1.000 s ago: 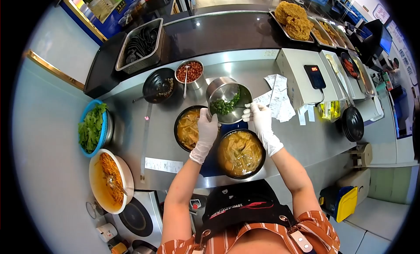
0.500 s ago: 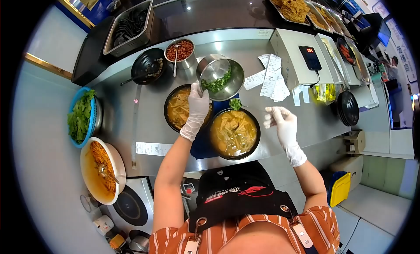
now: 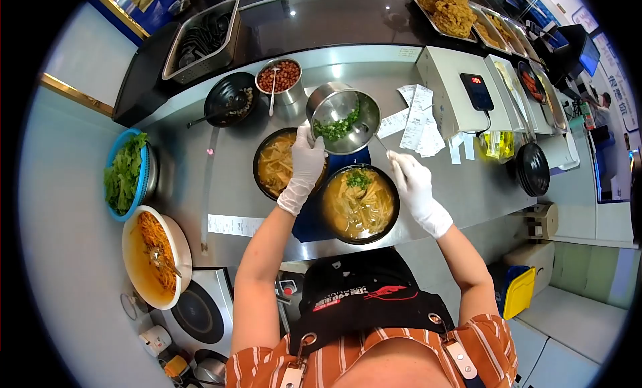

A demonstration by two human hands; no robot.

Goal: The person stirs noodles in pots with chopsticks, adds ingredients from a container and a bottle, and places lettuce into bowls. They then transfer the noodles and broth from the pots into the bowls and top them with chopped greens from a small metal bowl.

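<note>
Garnishing step: left hand [image 3: 306, 162] clamped on the tilted steel bowl [image 3: 343, 118] of chopped greens; right hand [image 3: 409, 181], fingers together on a thin utensil, reaches in. Next likely needs greens carried to a soup bowl [image 3: 359, 202].

Your left hand [image 3: 306, 162] hides part of the soup bowl [image 3: 275, 164]; printing on the paper slips [image 3: 419, 118] is too small to read.

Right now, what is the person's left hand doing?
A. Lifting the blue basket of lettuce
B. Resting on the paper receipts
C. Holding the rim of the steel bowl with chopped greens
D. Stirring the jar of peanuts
C: the gloved left hand grips the near rim of the tilted steel bowl that holds the chopped greens, above the two bowls of noodle soup.
</note>
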